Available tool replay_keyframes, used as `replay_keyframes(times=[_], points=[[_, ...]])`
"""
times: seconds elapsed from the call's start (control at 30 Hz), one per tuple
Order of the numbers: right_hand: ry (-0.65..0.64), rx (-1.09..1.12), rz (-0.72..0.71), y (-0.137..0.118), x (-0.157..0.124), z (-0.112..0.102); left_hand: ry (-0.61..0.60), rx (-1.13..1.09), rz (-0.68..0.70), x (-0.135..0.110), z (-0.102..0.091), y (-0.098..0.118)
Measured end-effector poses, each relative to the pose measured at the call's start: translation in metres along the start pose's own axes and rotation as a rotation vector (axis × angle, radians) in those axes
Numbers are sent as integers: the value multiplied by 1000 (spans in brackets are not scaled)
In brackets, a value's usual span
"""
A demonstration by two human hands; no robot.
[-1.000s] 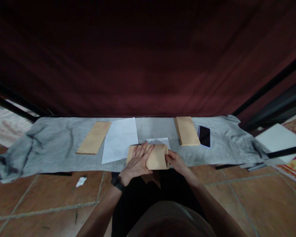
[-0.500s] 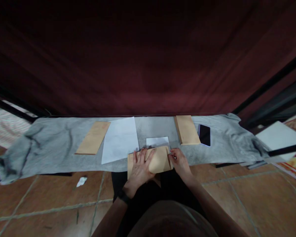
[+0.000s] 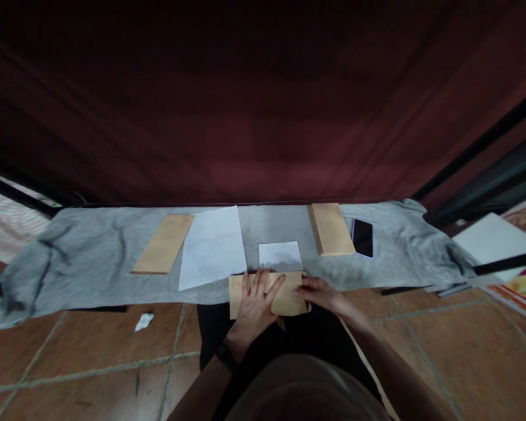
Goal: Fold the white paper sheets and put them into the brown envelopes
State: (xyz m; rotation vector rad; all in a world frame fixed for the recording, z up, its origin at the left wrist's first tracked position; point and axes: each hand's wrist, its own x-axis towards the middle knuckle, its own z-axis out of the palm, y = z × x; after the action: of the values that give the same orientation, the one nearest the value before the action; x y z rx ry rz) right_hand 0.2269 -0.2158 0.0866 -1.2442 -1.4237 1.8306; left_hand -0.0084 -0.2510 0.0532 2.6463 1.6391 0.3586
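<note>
A brown paper envelope [image 3: 289, 297] lies crosswise at the front edge of the cloth-covered surface, partly over my lap. My left hand [image 3: 256, 301] rests flat on its left half with the fingers spread. At the envelope's right end, my right hand [image 3: 318, 292] grips the edge, its thumb on top and fingers curled at the far corner. Just beyond the envelope is a small white sheet of paper [image 3: 280, 252]. To the left lies a larger white sheet [image 3: 213, 248].
A stack of brown envelopes [image 3: 333, 229] lies to the right, beside a phone [image 3: 363, 238]. Another brown envelope pile [image 3: 163, 244] is at the left. Grey cloth [image 3: 100, 251] covers the narrow surface. A dark red panel [image 3: 263, 128] rises behind it.
The envelope has come slightly nearer to me and lies straighter, uncovering more of the small white sheet. My right hand has shifted from beside its end to over the end, thumb on top.
</note>
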Motion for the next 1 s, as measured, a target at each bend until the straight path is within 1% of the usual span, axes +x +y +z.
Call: replay_keyframes(times=[0.1, 0.23, 0.3, 0.37, 0.43, 0.53, 0.63, 0.7, 0.83, 0.93, 1.0], points=[[-36, 41, 58, 1, -8, 0, -20, -4, 4, -9, 4, 5], [-98, 251, 119, 16, -13, 14, -39, -15, 24, -15, 5, 13], [-94, 308, 135, 27, -12, 25, -56, -7, 52, -16, 6, 15], [-54, 336, 149, 37, -11, 34, -71, 5, 70, -18, 6, 16], [-20, 392, 173, 41, -12, 39, -80, 1, 88, -21, 5, 13], [-23, 455, 191, 39, -18, 36, -89, -25, 136, -25, 3, 2], [-49, 441, 225, 30, -26, 27, -70, -31, 144, -27, 0, -12], [-31, 423, 265, 23, -30, 23, -62, -41, 149, -26, -1, -18], [33, 421, 298, 14, -35, 15, -49, -107, 150, -20, -3, -20], [96, 429, 283, 12, -41, 9, -40, -143, 131, -18, -4, -19], [121, 408, 260, 11, -46, 11, -52, -162, 137, -19, -4, -18]])
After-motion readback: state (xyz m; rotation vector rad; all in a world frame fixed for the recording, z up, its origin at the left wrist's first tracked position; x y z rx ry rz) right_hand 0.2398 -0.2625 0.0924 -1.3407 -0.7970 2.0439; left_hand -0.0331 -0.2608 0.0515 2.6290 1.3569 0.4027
